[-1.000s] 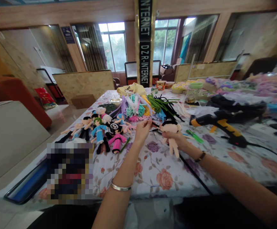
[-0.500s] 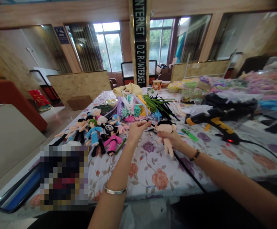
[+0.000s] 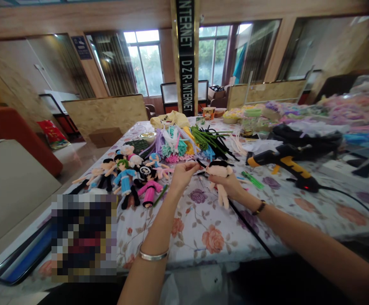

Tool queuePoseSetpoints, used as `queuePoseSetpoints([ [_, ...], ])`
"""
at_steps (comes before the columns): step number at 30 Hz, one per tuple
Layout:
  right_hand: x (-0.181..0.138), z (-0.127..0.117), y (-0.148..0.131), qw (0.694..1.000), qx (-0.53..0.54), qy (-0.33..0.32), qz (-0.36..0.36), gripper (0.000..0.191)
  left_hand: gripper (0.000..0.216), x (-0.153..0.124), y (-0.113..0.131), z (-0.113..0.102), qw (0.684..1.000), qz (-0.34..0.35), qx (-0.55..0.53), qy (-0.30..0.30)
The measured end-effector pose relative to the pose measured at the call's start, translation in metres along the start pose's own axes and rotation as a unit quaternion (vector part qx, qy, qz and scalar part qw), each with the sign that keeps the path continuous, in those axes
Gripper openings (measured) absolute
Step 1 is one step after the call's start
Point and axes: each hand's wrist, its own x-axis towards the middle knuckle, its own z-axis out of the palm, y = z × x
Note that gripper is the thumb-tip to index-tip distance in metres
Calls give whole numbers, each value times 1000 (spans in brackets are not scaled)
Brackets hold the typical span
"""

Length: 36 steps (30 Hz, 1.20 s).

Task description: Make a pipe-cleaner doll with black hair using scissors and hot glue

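In the head view, my right hand (image 3: 231,186) is wrapped round a pale doll (image 3: 223,199) made of fuzzy pipe cleaners, with black hair on top of its head. Facing it, my left hand (image 3: 186,174) pinches the end of a black pipe cleaner (image 3: 201,163) beside the doll's head. A long black strip (image 3: 251,228) runs from below the doll to the table's front edge. Left of my hands lie several finished-looking dolls, among them one in a blue robe (image 3: 125,182) and one in a pink robe (image 3: 150,190).
A hot glue gun (image 3: 286,165) with a lit red light lies to the right, its cord trailing off. Behind my hands is a heap of coloured pipe cleaners (image 3: 178,142). Green sticks (image 3: 252,179) lie near my right hand. A blue-screened phone (image 3: 25,254) is at front left.
My left hand has shifted slightly, its fingers now more curled in the pinch. The doll in my right hand has moved a little left.
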Motion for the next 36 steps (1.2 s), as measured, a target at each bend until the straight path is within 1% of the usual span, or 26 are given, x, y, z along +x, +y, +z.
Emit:
queuePoseSetpoints([
  [4,0,0,-1,1000,8,-3,23,33,22,1,-2,1,1000,9,0,3],
  [10,0,2,-5,1000,-12,4,14,35,26,2,-5,0,1000,-1,21,14],
  [16,1,1,-4,998,-32,29,-51,29,24,4,-7,-1,999,17,39,5],
  [19,2,1,-3,998,-30,31,-55,25,23,4,-5,0,996,30,83,3],
  [22,2,2,-5,998,-18,38,-50,23,20,1,1,2,986,58,155,19],
  [25,1,4,-7,998,-13,44,-41,25,17,-2,6,3,962,91,252,49],
  [28,0,5,-8,998,-13,52,-34,28,16,-5,8,5,931,130,336,69],
  [32,0,7,-9,998,-20,55,-20,33,16,-10,9,8,882,173,431,81],
  [36,-1,8,-12,998,-35,54,-20,32,18,-13,6,9,832,217,502,90],
])
